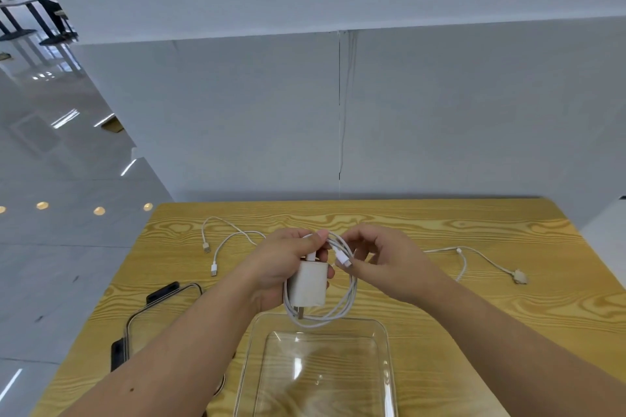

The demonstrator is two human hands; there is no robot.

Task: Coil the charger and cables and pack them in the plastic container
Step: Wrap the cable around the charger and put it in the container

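Observation:
My left hand (283,264) grips a white charger block (310,284), prongs pointing down, above the far rim of the clear plastic container (384,335). Its white cable (342,310) hangs in loops around the block. My right hand (382,262) pinches the cable's connector end (342,261) beside the loops. A loose white USB cable (220,240) lies on the wooden table (508,298) to the far left. Another white cable (474,256) with a bulky plug lies to the right.
The container's lid (162,308), clear with black clips, lies flat on the table at the left, partly under my left forearm. A grey partition wall stands just behind the table. The table's left edge drops off to a shiny floor.

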